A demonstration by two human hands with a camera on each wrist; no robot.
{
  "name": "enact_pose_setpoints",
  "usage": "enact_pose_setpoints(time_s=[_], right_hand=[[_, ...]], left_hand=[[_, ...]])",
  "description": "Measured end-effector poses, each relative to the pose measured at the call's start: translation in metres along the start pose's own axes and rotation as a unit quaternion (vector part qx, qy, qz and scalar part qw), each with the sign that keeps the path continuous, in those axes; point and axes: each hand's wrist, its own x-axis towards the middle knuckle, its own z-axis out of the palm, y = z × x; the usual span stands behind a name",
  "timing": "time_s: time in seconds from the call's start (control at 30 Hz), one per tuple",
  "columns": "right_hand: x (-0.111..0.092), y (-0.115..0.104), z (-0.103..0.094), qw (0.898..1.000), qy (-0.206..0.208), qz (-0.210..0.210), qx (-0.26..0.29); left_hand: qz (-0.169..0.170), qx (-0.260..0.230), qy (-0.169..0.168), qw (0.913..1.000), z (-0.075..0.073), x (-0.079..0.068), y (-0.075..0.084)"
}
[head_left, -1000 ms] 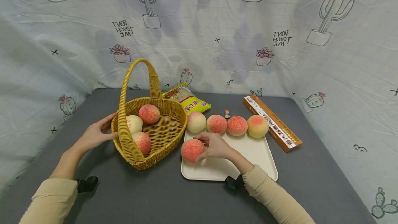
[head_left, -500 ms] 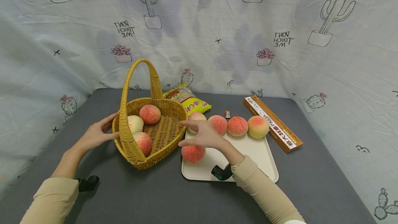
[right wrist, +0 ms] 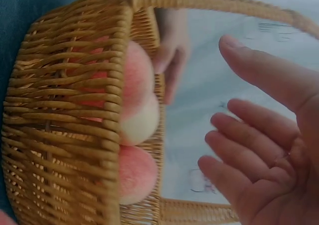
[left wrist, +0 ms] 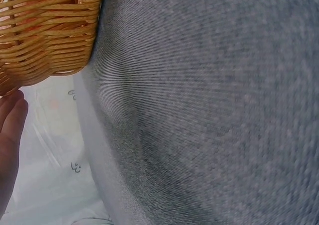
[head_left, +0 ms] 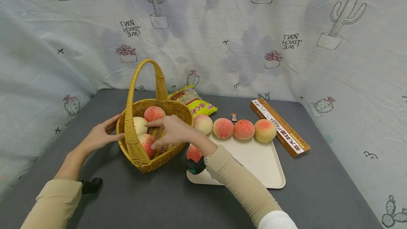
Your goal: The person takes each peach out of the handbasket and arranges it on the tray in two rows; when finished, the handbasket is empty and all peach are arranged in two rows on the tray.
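Note:
A woven wicker basket [head_left: 165,160] with a tall handle stands left of centre. Inside it are a red peach [head_left: 154,113], a pale peach [head_left: 140,125] and a pink peach [head_left: 146,143]. My left hand [head_left: 99,135] touches the basket's left side, its fingertips against the outer wall in the left wrist view. Over the basket is my right hand [head_left: 175,130], thumb and fingers apart with nothing between them; the right wrist view shows its palm [right wrist: 279,185] above the rim. Another red peach [head_left: 193,153] on the white tray [head_left: 254,169] is partly hidden behind my right wrist.
Along the tray's back edge sit a pale peach [head_left: 202,124], two red peaches [head_left: 223,128] and a yellowish peach [head_left: 265,130]. Behind are a yellow food packet [head_left: 197,103] and a small orange wrapper [head_left: 234,117]. A pasta box [head_left: 279,126] lies at the right.
My right hand has let go of the red peach at the tray's left side and moved left, over the basket. That peach stays on the tray. My left hand keeps its place at the basket.

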Motion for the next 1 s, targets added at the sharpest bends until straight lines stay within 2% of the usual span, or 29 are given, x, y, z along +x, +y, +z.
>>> enact_pose_setpoints(time_s=[0.23,0.37,0.43,0.5,0.57,0.67,0.73,0.8,1.0], right_hand=[[0.032,0.000,0.013,0.997,-0.066,0.022,-0.024],[0.042,0.000,0.025,0.990,-0.117,0.017,-0.075],[0.044,0.000,0.030,0.985,-0.130,0.005,-0.110],[0.045,0.000,0.033,0.979,-0.128,0.000,-0.161],[0.045,0.001,0.035,0.970,-0.110,0.018,-0.214],[0.045,0.003,0.035,0.954,-0.086,0.068,-0.278],[0.046,0.006,0.035,0.949,-0.082,0.103,-0.286],[0.046,0.009,0.034,0.951,-0.083,0.115,-0.274],[0.048,0.020,0.035,0.976,-0.089,0.083,-0.180]], left_hand=[[0.004,0.001,0.000,1.0000,0.001,0.004,0.005],[0.010,-0.005,0.000,0.9999,0.002,0.005,0.008],[0.010,-0.006,0.000,0.9999,0.003,0.005,0.009],[0.010,-0.007,0.001,0.9999,0.004,0.005,0.009],[0.010,-0.007,0.002,0.9999,0.004,0.005,0.008],[0.006,-0.007,0.004,0.9999,0.003,0.004,0.007],[0.005,-0.007,0.004,1.0000,0.002,0.003,0.006],[0.004,-0.006,0.004,1.0000,0.001,0.001,0.005],[0.006,-0.004,0.002,1.0000,0.000,-0.001,0.000]])
